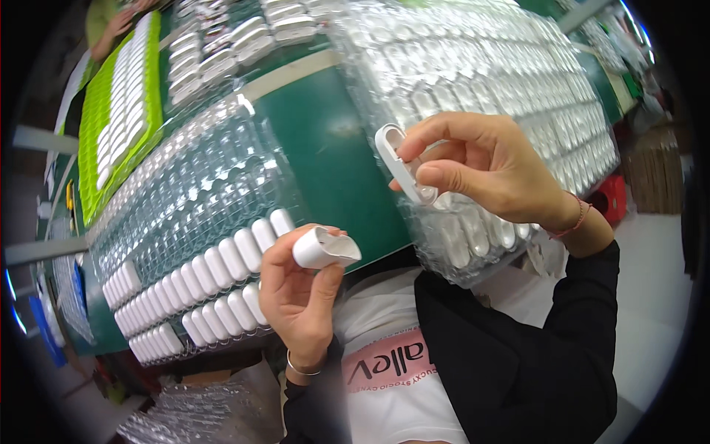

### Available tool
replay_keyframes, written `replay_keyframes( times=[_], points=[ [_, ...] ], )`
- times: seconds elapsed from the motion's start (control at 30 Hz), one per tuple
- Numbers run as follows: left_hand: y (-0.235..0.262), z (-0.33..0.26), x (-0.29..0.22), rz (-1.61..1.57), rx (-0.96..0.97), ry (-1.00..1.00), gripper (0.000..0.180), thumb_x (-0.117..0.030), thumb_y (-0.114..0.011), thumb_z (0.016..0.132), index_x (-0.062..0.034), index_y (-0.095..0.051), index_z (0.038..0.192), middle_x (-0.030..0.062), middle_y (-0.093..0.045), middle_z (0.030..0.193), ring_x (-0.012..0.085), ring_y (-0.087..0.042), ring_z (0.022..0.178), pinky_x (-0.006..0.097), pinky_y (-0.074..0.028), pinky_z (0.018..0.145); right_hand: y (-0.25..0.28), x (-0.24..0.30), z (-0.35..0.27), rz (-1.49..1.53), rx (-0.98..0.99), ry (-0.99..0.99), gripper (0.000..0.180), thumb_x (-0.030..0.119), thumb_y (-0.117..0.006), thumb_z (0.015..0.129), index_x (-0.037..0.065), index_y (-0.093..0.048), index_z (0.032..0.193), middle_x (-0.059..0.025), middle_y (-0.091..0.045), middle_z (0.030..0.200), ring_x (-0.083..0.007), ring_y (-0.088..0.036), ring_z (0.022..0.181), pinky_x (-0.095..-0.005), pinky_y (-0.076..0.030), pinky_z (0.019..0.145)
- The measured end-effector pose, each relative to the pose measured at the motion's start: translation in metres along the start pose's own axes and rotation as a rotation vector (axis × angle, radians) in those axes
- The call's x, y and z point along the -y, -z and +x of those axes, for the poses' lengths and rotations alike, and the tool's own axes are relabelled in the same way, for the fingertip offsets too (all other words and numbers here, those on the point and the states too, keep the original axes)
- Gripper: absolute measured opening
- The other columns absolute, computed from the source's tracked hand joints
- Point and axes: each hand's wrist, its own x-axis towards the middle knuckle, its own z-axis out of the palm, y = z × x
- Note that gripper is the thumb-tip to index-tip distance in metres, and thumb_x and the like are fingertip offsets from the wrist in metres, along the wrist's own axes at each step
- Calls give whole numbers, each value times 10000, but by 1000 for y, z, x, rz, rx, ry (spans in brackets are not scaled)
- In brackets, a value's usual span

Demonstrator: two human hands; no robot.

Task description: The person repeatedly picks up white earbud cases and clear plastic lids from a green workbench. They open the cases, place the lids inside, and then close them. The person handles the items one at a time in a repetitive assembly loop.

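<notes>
Far left: one lime-green pocketed tray (90,148), in which a band of white oblong parts (127,103) is held; beside its far end, a co-worker's hand (118,24) is seen. Next: one clear blister tray (185,166), laid on the green table (325,140); smooth white caps (216,264) with rounded ends are seated in its near rows, while the green surface is seen through the pockets farther off. Behind it, further white oblong parts (250,38) are set out in rows. Left of centre: the left hand (302,303), closed about one hollow white shell (316,250), which is pinched between thumb and fingers with its slanted open mouth turned to the right. Centre right: one white oval frame (384,152), held clear of the table, up and to the right of the shell and apart from it; its long axis is slanted from upper left to lower right, so that it is set across the line of the shell. By the right hand (497,166), narrowed to a fingertip grip, the frame is held from its right side. Beneath and beyond: clear blister sheets (458,66), with pale oblong pieces (473,235) shown at the near edge; whether these are in or under the top layer cannot be told. Far right: one red object (611,196) and brown cartons (654,177), placed beyond the table.
</notes>
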Motion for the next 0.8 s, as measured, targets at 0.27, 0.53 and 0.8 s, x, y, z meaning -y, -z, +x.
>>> replay_keyframes(
  times=[0.27,0.53,0.8],
  points=[
    [5,0,-1,-69,-119,-118,369,-10,-611,888,40,-436,1209,284,-537,1260,229,-578,1105,347,-497,918,-33,-15,51,-122,301,172,271,57,-690,821,1,-598,1070,-90,-641,1016,-159,-641,841,-309,-550,755],
    [5,4,6,-36,-166,-96,372,-25,-621,888,37,-439,1207,282,-548,1246,230,-578,1105,356,-482,938,-37,-24,57,-172,340,229,290,79,-715,795,16,-617,1060,-79,-661,963,-143,-628,758,-273,-533,625],
    [5,4,14,-12,-178,-123,388,-9,-627,881,42,-429,1210,268,-574,1216,219,-584,1095,345,-475,937,-33,-21,57,-245,388,147,268,60,-731,808,24,-633,1056,-69,-647,998,-121,-627,817,-233,-539,659]
  ],
)
